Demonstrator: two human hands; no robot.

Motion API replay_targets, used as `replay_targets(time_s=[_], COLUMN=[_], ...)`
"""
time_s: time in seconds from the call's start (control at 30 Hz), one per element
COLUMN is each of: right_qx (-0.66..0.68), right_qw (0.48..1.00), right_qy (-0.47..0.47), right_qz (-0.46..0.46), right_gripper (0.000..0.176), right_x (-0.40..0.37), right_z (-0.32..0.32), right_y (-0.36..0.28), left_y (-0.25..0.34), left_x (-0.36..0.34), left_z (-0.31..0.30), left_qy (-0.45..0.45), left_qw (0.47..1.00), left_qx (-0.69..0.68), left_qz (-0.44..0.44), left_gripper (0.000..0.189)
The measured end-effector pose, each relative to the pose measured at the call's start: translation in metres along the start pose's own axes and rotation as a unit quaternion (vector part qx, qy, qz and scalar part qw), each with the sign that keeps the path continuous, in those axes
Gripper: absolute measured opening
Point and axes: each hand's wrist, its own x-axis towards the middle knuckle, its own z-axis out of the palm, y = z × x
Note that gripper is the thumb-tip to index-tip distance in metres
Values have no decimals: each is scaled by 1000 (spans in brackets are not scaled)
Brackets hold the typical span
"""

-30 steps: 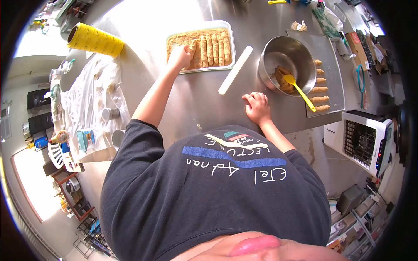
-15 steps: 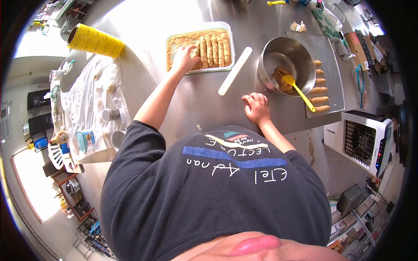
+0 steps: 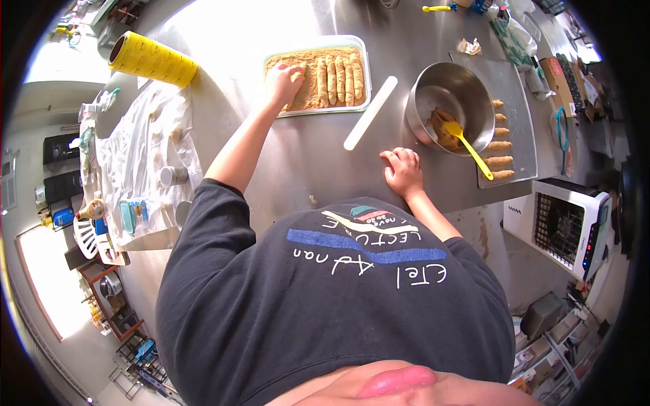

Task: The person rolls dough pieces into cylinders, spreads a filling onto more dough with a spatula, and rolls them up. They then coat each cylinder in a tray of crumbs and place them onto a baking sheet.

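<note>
My left hand is down in the left part of a clear rectangular tray spread with tan crumbs. Its fingers are bent and pressed together at the crumbs; what lies under them is hidden. Several crumb-coated dough sticks lie side by side in the tray's right half. My right hand rests on the steel table, fingers loosely curved and thumb apart, holding nothing. Beyond it lies a white rod. Right of the rod stands a steel pot with brown dough and a yellow spatula inside.
Behind the pot, a flat sheet carries several shaped dough pieces. A yellow roll lies at the back left, beside crumpled plastic sheeting. A white appliance stands beyond the table's right edge.
My left hand has shifted left and slightly away from me within the tray, away from the row of sticks. My right hand stays on the table. The whole view has shifted slightly.
</note>
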Motion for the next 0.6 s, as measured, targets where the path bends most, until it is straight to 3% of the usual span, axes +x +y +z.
replay_targets(time_s=[0.03,0.2,0.27,0.3,0.37,0.4,0.43,0.5,0.53,0.6], right_qx=[-1,-2,0,3,0,-6,-4,-6,-6,-6], right_qw=[1000,1000,1000,1000,1000,1000,1000,1000,1000,1000], right_qy=[0,0,1,3,5,8,7,2,1,-2], right_qz=[-1,0,0,0,-1,-4,-4,-4,-5,-4], right_gripper=[32,32,31,31,31,31,31,32,32,33], right_x=[0,1,1,0,0,0,0,0,0,0], right_z=[0,-2,-2,-2,-1,0,0,0,1,1], right_y=[0,-2,-1,-2,-1,0,0,0,0,1], left_y=[9,-4,-36,-39,-41,-38,-35,13,1,-21], left_x=[3,34,52,52,51,49,45,23,25,30], left_z=[-4,15,37,41,40,36,32,-11,-1,11], left_qy=[5,-63,-106,-108,-28,-12,-13,-115,-116,-109], left_qw=[998,996,964,964,931,959,959,991,992,993], left_qx=[19,56,-188,-186,-307,-262,-261,40,56,-13], left_qz=[54,14,-158,-158,-194,-111,-113,-53,-16,-44], left_gripper=[29,29,31,31,37,41,41,40,38,35])
